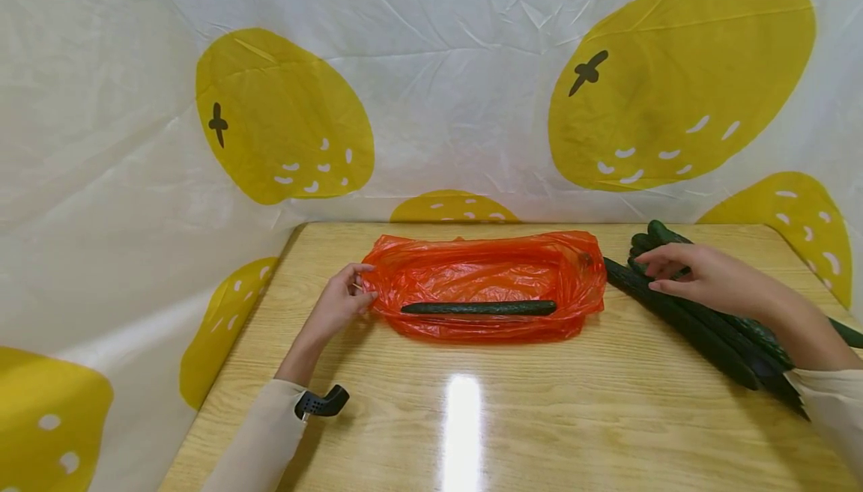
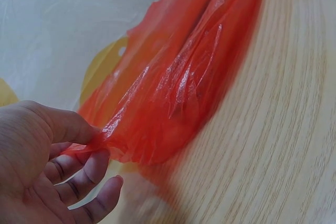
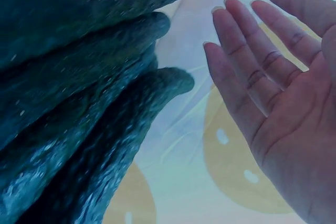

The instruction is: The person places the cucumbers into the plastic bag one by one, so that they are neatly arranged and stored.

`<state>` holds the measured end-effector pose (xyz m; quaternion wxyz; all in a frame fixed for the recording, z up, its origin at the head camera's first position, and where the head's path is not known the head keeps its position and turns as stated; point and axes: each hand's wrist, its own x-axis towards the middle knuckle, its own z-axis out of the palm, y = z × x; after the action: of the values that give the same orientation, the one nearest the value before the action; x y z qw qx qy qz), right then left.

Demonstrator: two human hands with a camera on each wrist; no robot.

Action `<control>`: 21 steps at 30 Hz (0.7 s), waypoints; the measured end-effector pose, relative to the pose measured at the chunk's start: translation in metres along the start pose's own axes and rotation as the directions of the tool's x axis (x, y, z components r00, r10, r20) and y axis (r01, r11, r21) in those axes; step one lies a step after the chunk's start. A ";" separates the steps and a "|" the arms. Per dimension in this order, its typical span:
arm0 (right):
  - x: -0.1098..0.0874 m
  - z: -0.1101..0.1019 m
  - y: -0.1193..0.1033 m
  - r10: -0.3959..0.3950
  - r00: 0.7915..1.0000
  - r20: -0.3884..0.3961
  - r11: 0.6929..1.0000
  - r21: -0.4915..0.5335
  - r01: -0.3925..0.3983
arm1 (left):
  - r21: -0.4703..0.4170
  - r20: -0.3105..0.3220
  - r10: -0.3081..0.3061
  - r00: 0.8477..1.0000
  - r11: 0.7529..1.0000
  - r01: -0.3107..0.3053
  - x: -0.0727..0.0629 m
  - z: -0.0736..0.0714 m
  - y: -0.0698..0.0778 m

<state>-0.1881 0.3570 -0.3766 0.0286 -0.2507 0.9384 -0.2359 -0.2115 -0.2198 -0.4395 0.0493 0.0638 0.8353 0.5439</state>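
A red plastic bag [image 1: 465,331] lies with its wide mouth spread toward me in the head view, and one cucumber [image 1: 479,308] rests lengthwise inside it. At the bag's left end my left hand [image 1: 345,296] pinches the thin edge between thumb and forefinger; the left wrist view shows the gathered plastic [image 2: 152,114] there. My right hand [image 1: 704,276] hovers over a pile of cucumbers [image 1: 701,327] on the right. In the right wrist view its fingers [image 3: 262,66] are spread, holding nothing, beside several cucumber ends [image 3: 173,80].
The wooden table [image 1: 539,417] carries the bag and the pile, with a bright light reflection near the front. Behind it hangs a white curtain [image 1: 458,125] printed with yellow fruit. A black strap piece [image 1: 323,402] juts from my left sleeve.
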 end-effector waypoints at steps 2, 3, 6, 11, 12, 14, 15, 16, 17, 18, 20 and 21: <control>-0.002 0.000 0.003 0.022 1.000 0.012 1.000 -0.019 -0.021 | -0.002 -0.002 -0.001 1.000 1.000 0.001 0.000 0.000 0.000; -0.003 0.000 0.004 0.028 0.999 0.019 0.999 -0.031 -0.027 | -0.001 -0.003 -0.001 1.000 1.000 0.001 0.000 0.000 0.000; -0.006 0.001 0.008 0.043 0.999 0.020 0.998 -0.056 -0.042 | 0.002 -0.006 0.001 1.000 1.000 -0.001 -0.001 0.001 0.000; -0.010 -0.001 0.017 0.035 0.999 -0.003 0.996 -0.081 -0.036 | -0.003 -0.010 -0.002 1.000 1.000 0.002 -0.001 0.001 -0.001; -0.011 -0.001 0.019 0.039 0.999 -0.011 0.995 -0.086 -0.040 | -0.002 -0.009 -0.001 1.000 1.000 0.001 -0.001 0.001 -0.001; -0.012 -0.001 0.024 0.043 0.999 -0.025 0.995 -0.088 -0.045 | -0.002 -0.007 0.000 1.000 1.000 0.000 -0.001 0.000 -0.001; -0.013 -0.002 0.027 0.042 0.999 -0.031 0.995 -0.086 -0.044 | 0.003 -0.006 0.000 1.000 1.000 0.000 -0.001 0.000 -0.001; -0.014 -0.002 0.030 0.044 0.998 -0.037 0.996 -0.081 -0.047 | 0.006 -0.004 0.001 1.000 1.000 -0.001 -0.001 0.000 -0.001; -0.015 -0.002 0.032 0.051 0.998 -0.043 0.995 -0.085 -0.055 | 0.006 -0.005 0.000 1.000 1.000 0.000 -0.001 0.000 -0.002; -0.016 -0.003 0.034 0.057 0.997 -0.049 0.994 -0.089 -0.061 | 0.008 -0.003 0.000 1.000 1.000 0.000 -0.001 0.001 -0.002; -0.017 -0.005 0.038 0.075 0.996 -0.058 0.991 -0.106 -0.081 | 0.010 -0.001 -0.002 1.000 1.000 0.002 -0.002 0.001 -0.002; -0.017 -0.005 0.040 0.087 0.995 -0.057 0.988 -0.121 -0.093 | 0.011 -0.003 -0.007 1.000 1.000 0.007 -0.002 0.001 -0.001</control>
<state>-0.1923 0.3982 -0.3912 -0.0009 -0.2033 0.9620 -0.1821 -0.2097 -0.2196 -0.4413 0.0494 0.0603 0.8386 0.5391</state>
